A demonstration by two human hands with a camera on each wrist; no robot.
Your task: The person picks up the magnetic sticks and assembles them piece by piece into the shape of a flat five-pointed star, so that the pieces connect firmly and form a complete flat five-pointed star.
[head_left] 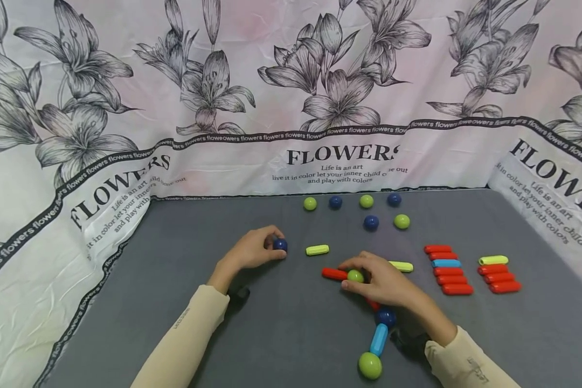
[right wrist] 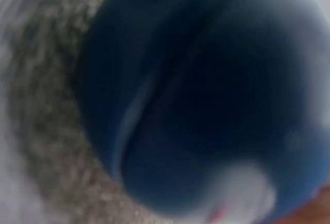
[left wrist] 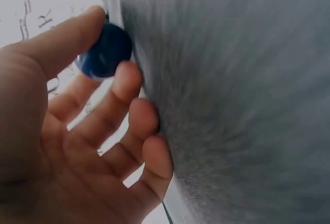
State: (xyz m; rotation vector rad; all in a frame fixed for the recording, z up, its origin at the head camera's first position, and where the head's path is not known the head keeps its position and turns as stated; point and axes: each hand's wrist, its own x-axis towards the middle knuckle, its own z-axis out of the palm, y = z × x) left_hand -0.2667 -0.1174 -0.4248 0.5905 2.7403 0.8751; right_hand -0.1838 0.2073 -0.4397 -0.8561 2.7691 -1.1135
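My left hand (head_left: 257, 249) pinches a dark blue ball (head_left: 280, 245) between thumb and fingers, low over the table; the left wrist view shows the same ball (left wrist: 107, 51) between thumb and fingertips. With my right hand (head_left: 380, 279) I grip a green ball (head_left: 355, 276) at the end of a red stick (head_left: 334, 274). Another red stick (head_left: 372, 304) shows below that hand and meets a dark blue ball (head_left: 385, 317). From there a light blue stick (head_left: 379, 339) runs to a green ball (head_left: 370, 366). A blurred dark blue ball (right wrist: 196, 100) fills the right wrist view.
Yellow sticks (head_left: 317, 250) lie near both hands. At the back are several loose green balls (head_left: 310, 203) and blue balls (head_left: 335, 202). Two columns of sticks, mostly red (head_left: 451, 279), lie on the right. A flowered cloth (head_left: 339, 161) borders the grey table (head_left: 184, 226).
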